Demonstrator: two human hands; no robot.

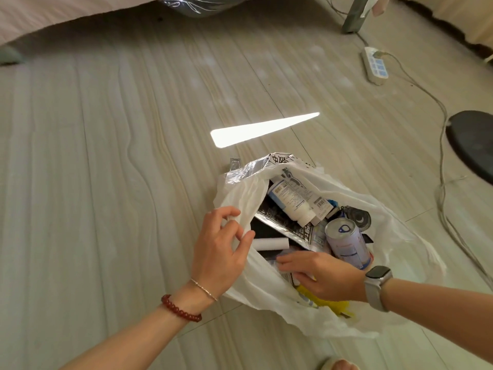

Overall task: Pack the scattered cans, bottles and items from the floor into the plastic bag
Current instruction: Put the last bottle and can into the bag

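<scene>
The floor near the white plastic bag looks bare, so packing seems almost done. The bag sits open on the floor, full of a can, a white bottle and packets. The left hand pinches the bag's edge. The right hand lies flat inside, fingers loose, holding nothing I can see. Next, push things down and gather the top.

White power strip with cables, dark round base nearby.
</scene>
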